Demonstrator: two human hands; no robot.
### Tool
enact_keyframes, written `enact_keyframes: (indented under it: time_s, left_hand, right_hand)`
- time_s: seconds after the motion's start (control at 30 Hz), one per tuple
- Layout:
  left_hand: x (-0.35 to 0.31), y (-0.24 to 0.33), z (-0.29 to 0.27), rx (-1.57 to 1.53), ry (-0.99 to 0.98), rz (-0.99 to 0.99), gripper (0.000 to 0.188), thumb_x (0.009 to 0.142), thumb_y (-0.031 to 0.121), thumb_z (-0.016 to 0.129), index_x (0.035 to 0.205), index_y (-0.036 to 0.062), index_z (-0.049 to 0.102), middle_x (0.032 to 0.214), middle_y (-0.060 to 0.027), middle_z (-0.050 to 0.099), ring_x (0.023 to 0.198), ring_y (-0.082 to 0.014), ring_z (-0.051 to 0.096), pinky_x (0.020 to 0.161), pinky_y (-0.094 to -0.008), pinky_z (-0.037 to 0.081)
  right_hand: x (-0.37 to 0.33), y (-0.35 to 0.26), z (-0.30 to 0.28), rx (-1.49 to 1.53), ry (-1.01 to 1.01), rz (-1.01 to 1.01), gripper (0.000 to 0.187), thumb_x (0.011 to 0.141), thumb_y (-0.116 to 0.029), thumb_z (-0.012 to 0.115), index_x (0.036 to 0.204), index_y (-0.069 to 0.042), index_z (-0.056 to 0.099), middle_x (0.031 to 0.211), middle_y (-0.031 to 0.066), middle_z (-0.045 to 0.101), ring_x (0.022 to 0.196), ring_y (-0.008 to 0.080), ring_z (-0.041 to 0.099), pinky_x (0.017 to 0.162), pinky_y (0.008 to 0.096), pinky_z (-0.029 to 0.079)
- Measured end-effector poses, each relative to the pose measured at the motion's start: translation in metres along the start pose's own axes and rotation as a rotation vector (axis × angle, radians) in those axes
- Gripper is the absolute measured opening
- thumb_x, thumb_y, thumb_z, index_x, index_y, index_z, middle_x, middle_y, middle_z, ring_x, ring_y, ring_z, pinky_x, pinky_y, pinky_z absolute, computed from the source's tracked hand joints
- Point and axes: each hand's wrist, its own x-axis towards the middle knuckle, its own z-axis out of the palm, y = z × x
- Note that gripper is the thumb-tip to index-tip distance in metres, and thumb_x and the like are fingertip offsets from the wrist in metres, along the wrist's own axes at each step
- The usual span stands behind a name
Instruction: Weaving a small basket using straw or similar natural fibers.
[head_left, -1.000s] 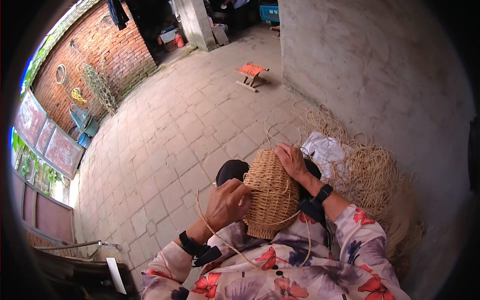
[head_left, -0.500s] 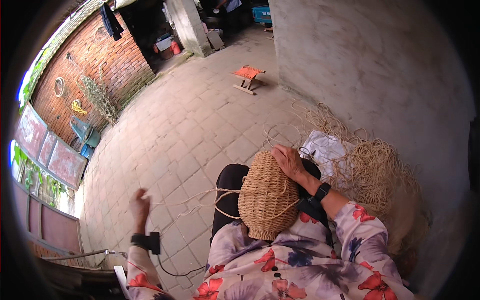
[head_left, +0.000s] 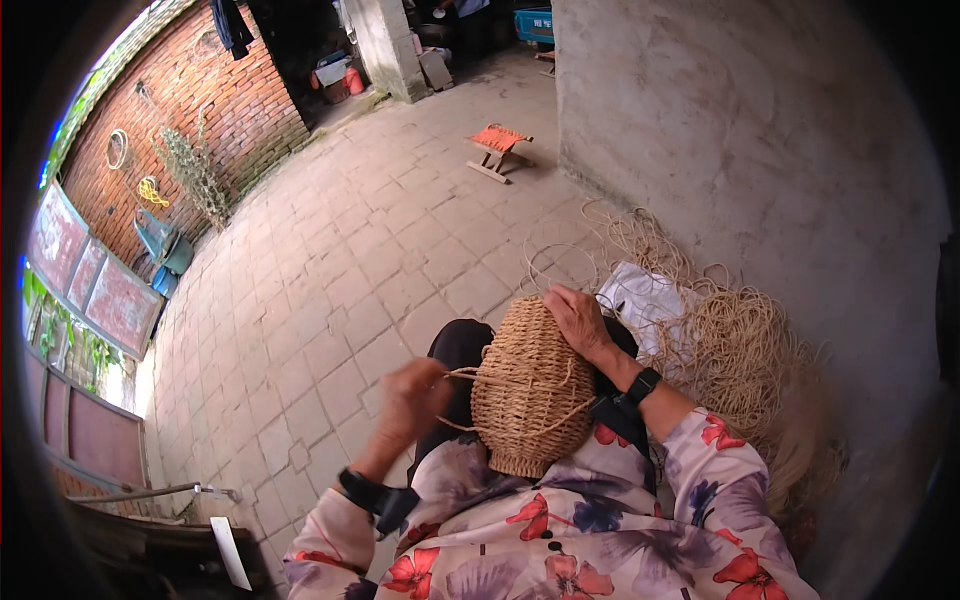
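A tan woven basket (head_left: 530,420), rounded and narrowing at its near end, rests on my lap between my knees. My right hand (head_left: 578,318) is closed over its far right side, the fingers curled at the upper edge. Just left of the basket, my left hand (head_left: 412,400) is closed and slightly blurred by motion. From its fingers, twisted straw cord (head_left: 462,374) runs to the basket's left side. Another cord loops loosely across the weave and out on the left, below that hand. The basket's inside is hidden from me.
On my right lies a big tangled heap of straw cord (head_left: 745,345), partly over a white cloth (head_left: 640,295), against a plaster wall (head_left: 740,130). A folding stool (head_left: 497,150) with an orange seat stands ahead on the paving. A brick wall (head_left: 200,120) rises at far left.
My left hand has come in from the far left to beside the basket, and the cords stretched out there are drawn in. The right hand keeps its place on the basket.
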Motion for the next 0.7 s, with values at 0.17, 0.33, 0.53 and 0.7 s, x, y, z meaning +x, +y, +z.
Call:
enact_keyframes:
  time_s: [0.17,0.33,0.53,0.7]
  left_hand:
    - [-0.039,-0.122,-0.08,0.643,-0.079,-0.337,0.017,0.072,0.0,0.065,0.089,0.0031,0.068,0.087,-0.0176,0.067,0.07,-0.0363,0.066,0.064,-0.0428,0.053]
    - [0.008,0.008,-0.026,-0.281,-0.218,-0.416,0.029,0.082,0.012,0.072,0.11,0.0062,0.067,0.104,-0.016,0.067,0.071,-0.0282,0.065,0.066,-0.0346,0.052]
    - [0.014,0.031,-0.002,-0.232,-0.307,-0.024,0.021,0.087,0.012,0.067,0.105,0.0028,0.066,0.095,-0.0137,0.067,0.067,-0.0264,0.064,0.064,-0.0353,0.05]
    - [0.001,0.023,0.013,-0.255,-0.227,-0.145,0.017,0.086,0.01,0.064,0.1,-0.0003,0.065,0.078,-0.0118,0.064,0.071,-0.0246,0.064,0.066,-0.0346,0.05]
  right_hand:
    - [0.002,-0.004,0.001,0.102,0.004,0.079,0.005,0.089,-0.009,0.055,0.088,-0.004,0.053,0.083,0.0131,0.059,0.071,0.0343,0.062,0.059,0.0409,0.049]
    - [0.001,-0.002,-0.002,0.002,-0.075,0.026,0.004,0.089,-0.008,0.055,0.09,-0.004,0.054,0.087,0.0122,0.06,0.072,0.0337,0.063,0.059,0.0401,0.05]
    - [0.004,-0.014,-0.005,0.128,-0.017,0.1,0.006,0.088,-0.007,0.055,0.093,-0.005,0.056,0.087,0.0111,0.06,0.073,0.0335,0.063,0.058,0.0388,0.05]
    - [-0.003,0.001,0.002,0.13,0.007,-0.008,0.011,0.093,-0.013,0.053,0.094,-0.002,0.054,0.082,0.015,0.058,0.071,0.0343,0.06,0.061,0.0384,0.048]
